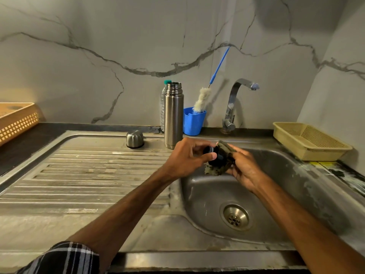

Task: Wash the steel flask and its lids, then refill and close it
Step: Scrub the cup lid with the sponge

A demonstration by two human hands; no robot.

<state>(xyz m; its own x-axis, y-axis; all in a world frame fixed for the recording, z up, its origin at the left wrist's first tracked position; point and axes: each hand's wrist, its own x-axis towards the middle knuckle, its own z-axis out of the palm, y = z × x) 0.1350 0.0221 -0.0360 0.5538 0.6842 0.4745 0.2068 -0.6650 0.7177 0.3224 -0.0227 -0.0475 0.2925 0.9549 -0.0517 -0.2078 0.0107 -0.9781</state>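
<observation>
Lid of black plastic [214, 155] pinched by left hand [185, 158], half buried in grimy green scouring sponge [216, 171] clutched by right hand [245, 169] over steel sink [296, 194].

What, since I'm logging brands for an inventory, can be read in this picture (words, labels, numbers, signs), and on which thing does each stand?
No text can be read in this view.
Steel flask: plain, no brand shows.
Plastic bottle behind it: no legible label.
Yellow and black patch on the counter: perhaps a sticker, too blurred to read.
Black lid in the left hand: no marking shows.
</observation>
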